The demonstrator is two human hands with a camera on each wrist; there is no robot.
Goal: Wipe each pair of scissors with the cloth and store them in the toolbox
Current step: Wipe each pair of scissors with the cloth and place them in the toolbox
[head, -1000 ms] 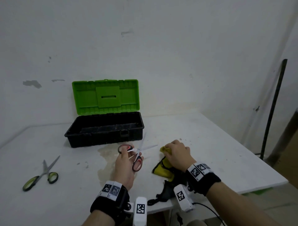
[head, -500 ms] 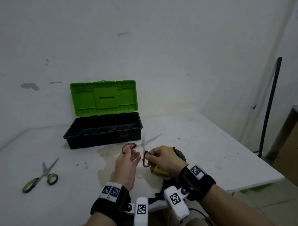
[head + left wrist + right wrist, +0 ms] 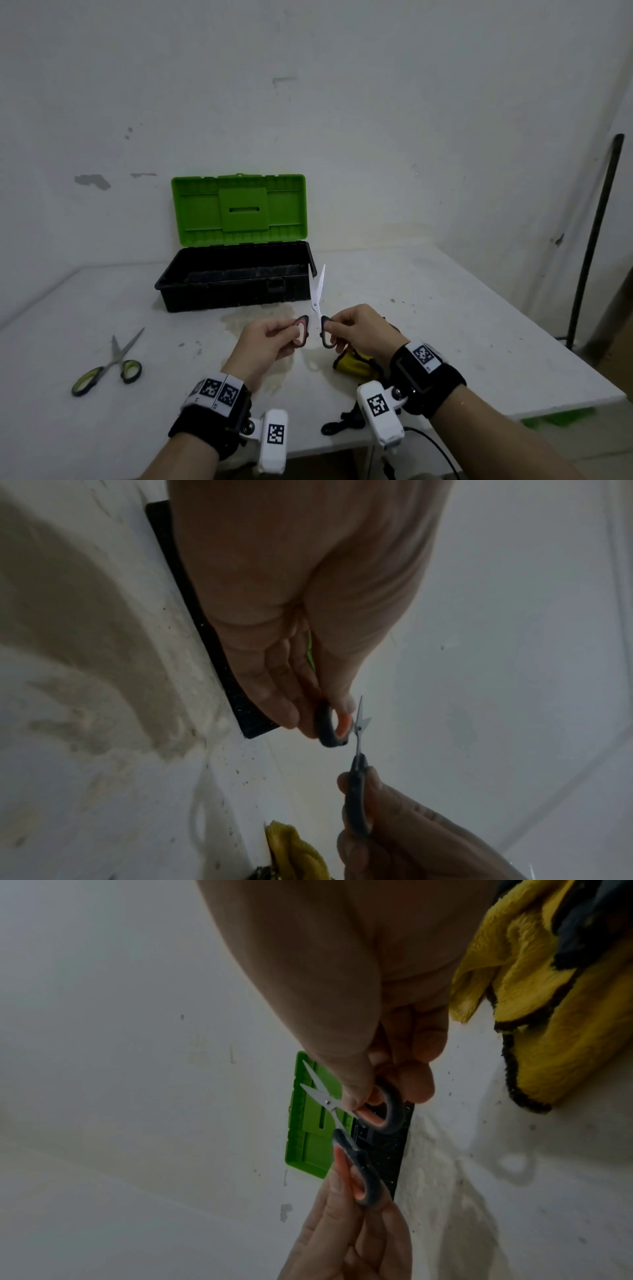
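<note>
Since a moment ago my right hand (image 3: 359, 329) has let go of the cloth (image 3: 352, 364) and joined my left hand (image 3: 270, 337), so each now pinches one handle loop of the red-handled scissors (image 3: 317, 301), blades slightly parted and pointing up in front of the open toolbox (image 3: 236, 284). To wipe well, I should keep the left pinch firm, free my right hand for the cloth lying just below it on the table (image 3: 479, 329), and stroke away from the edges. Green-handled scissors (image 3: 109, 363) wait well to the left.

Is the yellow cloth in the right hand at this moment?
No, the right hand pinches one handle of the red-handled scissors, while the yellow cloth lies on the table below it.
</note>
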